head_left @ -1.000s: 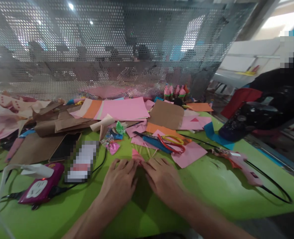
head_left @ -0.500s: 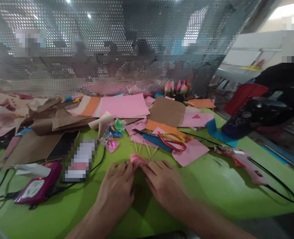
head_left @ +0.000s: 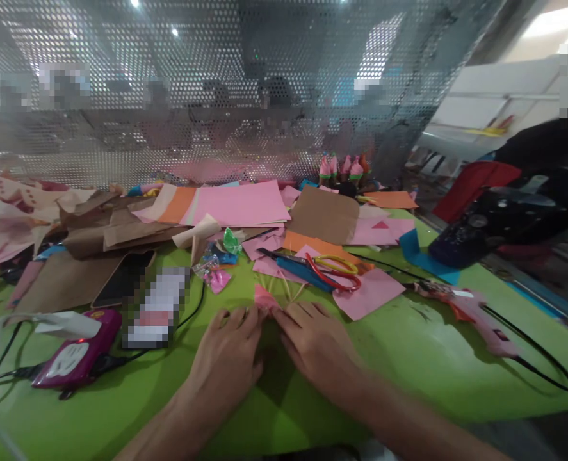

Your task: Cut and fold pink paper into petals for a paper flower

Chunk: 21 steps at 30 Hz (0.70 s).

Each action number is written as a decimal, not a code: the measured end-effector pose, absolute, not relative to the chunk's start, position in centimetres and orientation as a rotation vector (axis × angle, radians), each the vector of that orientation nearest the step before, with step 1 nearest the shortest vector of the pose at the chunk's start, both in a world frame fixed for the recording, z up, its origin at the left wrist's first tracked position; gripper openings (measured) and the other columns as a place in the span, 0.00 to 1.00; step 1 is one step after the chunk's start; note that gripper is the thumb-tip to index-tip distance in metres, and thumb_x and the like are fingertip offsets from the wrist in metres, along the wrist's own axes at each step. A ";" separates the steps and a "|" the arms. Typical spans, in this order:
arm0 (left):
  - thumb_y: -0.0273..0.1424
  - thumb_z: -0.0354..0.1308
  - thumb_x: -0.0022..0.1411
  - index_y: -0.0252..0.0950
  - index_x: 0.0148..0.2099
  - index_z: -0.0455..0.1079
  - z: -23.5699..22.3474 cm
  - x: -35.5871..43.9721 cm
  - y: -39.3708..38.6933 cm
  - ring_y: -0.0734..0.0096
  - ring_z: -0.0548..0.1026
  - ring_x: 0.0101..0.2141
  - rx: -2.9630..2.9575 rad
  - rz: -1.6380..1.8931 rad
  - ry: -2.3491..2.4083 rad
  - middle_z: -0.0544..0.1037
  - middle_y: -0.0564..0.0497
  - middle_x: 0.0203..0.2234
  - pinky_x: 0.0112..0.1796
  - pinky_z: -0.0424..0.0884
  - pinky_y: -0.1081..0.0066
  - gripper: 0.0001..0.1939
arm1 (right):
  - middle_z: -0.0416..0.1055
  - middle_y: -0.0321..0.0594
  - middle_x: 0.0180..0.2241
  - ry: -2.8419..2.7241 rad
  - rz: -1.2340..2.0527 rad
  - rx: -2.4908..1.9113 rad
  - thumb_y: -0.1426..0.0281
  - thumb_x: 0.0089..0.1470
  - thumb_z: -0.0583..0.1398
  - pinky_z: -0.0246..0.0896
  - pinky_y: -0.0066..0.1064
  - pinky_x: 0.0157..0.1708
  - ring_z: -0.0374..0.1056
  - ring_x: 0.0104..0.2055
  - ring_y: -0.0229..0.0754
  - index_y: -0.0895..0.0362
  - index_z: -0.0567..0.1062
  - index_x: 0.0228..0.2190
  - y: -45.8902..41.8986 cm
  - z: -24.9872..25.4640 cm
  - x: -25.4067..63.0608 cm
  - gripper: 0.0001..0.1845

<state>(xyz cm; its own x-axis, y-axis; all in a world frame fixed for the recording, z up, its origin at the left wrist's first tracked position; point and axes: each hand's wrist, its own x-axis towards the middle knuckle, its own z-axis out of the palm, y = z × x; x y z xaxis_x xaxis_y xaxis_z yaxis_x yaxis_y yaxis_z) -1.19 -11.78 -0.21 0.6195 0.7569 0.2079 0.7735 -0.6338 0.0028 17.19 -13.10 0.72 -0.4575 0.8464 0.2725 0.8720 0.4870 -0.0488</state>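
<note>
A small piece of pink paper [head_left: 264,296] lies on the green table, folded or curled at its edge. My left hand [head_left: 230,352] has its fingertips pressed together on the left side of it. From the right, my right hand [head_left: 318,352] pinches the same piece; both thumbs are mostly hidden. Thin pale strips [head_left: 291,288] lie just beyond the fingers. Scissors [head_left: 334,272] with red and yellow handles rest on pink sheets behind my right hand. Small foil-wrapped candies [head_left: 219,280] sit beyond my left hand.
A pink glue gun [head_left: 488,325] with a black cord lies at right. Left are a magenta power strip [head_left: 70,360], a dark phone [head_left: 124,280] and a lit phone [head_left: 156,310]. Stacked papers [head_left: 240,203] line the back before a perforated metal screen [head_left: 245,77].
The pink paper between my fingertips has shifted shape, its visible part now more pointed at the left. Both hands stay at nearly the same spot; the view shifts slightly.
</note>
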 end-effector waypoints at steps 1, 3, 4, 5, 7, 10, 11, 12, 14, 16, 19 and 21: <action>0.27 0.54 0.57 0.28 0.59 0.63 -0.1 -1.1 -11.7 0.55 0.69 0.48 -2.750 -0.289 -1.304 0.73 0.45 0.54 0.48 0.63 0.52 0.26 | 0.72 0.43 0.39 -2.474 -0.141 -1.470 0.73 0.58 0.57 0.55 0.39 0.39 0.63 0.39 0.47 0.59 0.71 0.48 -13.1 0.7 17.2 0.15; 0.27 0.55 0.57 0.27 0.59 0.64 0.0 -1.1 -11.7 0.54 0.69 0.48 -2.750 -0.283 -1.294 0.73 0.43 0.54 0.49 0.63 0.51 0.27 | 0.72 0.43 0.40 -2.480 -0.132 -1.466 0.73 0.57 0.57 0.55 0.39 0.39 0.64 0.40 0.47 0.59 0.70 0.49 -13.1 0.7 17.3 0.17; 0.27 0.55 0.56 0.27 0.59 0.63 -0.1 -1.1 -11.8 0.54 0.69 0.48 -2.748 -0.281 -1.289 0.72 0.43 0.55 0.49 0.63 0.51 0.27 | 0.72 0.43 0.40 -2.484 -0.125 -1.457 0.74 0.57 0.57 0.55 0.39 0.39 0.64 0.39 0.47 0.59 0.69 0.51 -13.2 0.7 17.3 0.18; 0.27 0.55 0.56 0.28 0.59 0.63 -0.1 -1.2 -11.8 0.54 0.69 0.48 -2.747 -0.280 -1.286 0.71 0.43 0.56 0.49 0.63 0.51 0.28 | 0.72 0.43 0.41 -2.488 -0.118 -1.448 0.73 0.58 0.57 0.55 0.39 0.38 0.64 0.39 0.47 0.59 0.69 0.51 -13.2 0.7 17.3 0.19; 0.26 0.54 0.56 0.29 0.60 0.62 -0.2 -1.3 -11.8 0.54 0.69 0.48 -2.749 -0.284 -1.291 0.70 0.45 0.56 0.49 0.62 0.52 0.28 | 0.72 0.43 0.41 -2.491 -0.114 -1.445 0.73 0.58 0.57 0.56 0.39 0.38 0.64 0.39 0.47 0.58 0.68 0.52 -13.1 0.8 17.2 0.19; 0.26 0.52 0.58 0.29 0.60 0.62 -0.3 -1.3 -11.4 0.54 0.69 0.48 -2.764 -0.294 -1.298 0.72 0.45 0.55 0.49 0.62 0.52 0.27 | 0.72 0.44 0.39 -2.478 -0.126 -1.480 0.74 0.58 0.57 0.57 0.39 0.37 0.64 0.39 0.48 0.59 0.72 0.48 -12.8 1.0 17.2 0.16; 0.27 0.52 0.58 0.29 0.60 0.62 -0.3 -1.2 -11.2 0.54 0.69 0.48 -2.767 -0.297 -1.297 0.72 0.45 0.54 0.49 0.62 0.52 0.27 | 0.72 0.44 0.38 -2.476 -0.127 -1.489 0.74 0.57 0.57 0.57 0.39 0.37 0.64 0.39 0.48 0.59 0.72 0.47 -12.7 1.0 17.2 0.15; 0.27 0.52 0.58 0.28 0.60 0.62 -0.3 -1.2 -11.2 0.54 0.69 0.48 -2.769 -0.298 -1.293 0.73 0.44 0.54 0.49 0.62 0.52 0.27 | 0.72 0.44 0.38 -2.477 -0.126 -1.489 0.74 0.57 0.57 0.57 0.39 0.37 0.64 0.39 0.48 0.59 0.72 0.47 -12.7 0.9 17.3 0.15; 0.27 0.52 0.58 0.28 0.60 0.62 -0.4 -1.3 -11.3 0.54 0.69 0.48 -2.765 -0.298 -1.278 0.72 0.43 0.55 0.49 0.61 0.52 0.27 | 0.72 0.44 0.39 -2.483 -0.121 -1.463 0.74 0.58 0.56 0.57 0.40 0.38 0.65 0.39 0.48 0.60 0.71 0.49 -12.9 0.8 17.4 0.17; 0.27 0.53 0.58 0.28 0.60 0.62 -0.4 -1.4 -11.5 0.54 0.69 0.48 -2.751 -0.296 -1.279 0.71 0.44 0.56 0.49 0.62 0.52 0.27 | 0.73 0.43 0.41 -2.485 -0.109 -1.438 0.73 0.58 0.56 0.57 0.41 0.38 0.65 0.39 0.48 0.59 0.69 0.51 -13.0 0.6 17.4 0.19; 0.26 0.53 0.57 0.29 0.60 0.62 -0.4 -1.4 -11.4 0.54 0.70 0.47 -2.759 -0.276 -1.277 0.71 0.45 0.56 0.48 0.62 0.52 0.27 | 0.72 0.43 0.41 -2.483 -0.103 -1.457 0.72 0.59 0.56 0.57 0.41 0.39 0.65 0.40 0.49 0.59 0.69 0.51 -12.8 0.6 17.5 0.18; 0.26 0.53 0.58 0.28 0.60 0.62 -0.3 -1.2 -11.3 0.53 0.70 0.47 -2.758 -0.273 -1.279 0.72 0.44 0.55 0.48 0.62 0.52 0.27 | 0.72 0.44 0.40 -2.488 -0.107 -1.484 0.72 0.58 0.57 0.56 0.41 0.40 0.64 0.40 0.50 0.59 0.71 0.49 -12.6 0.7 17.5 0.16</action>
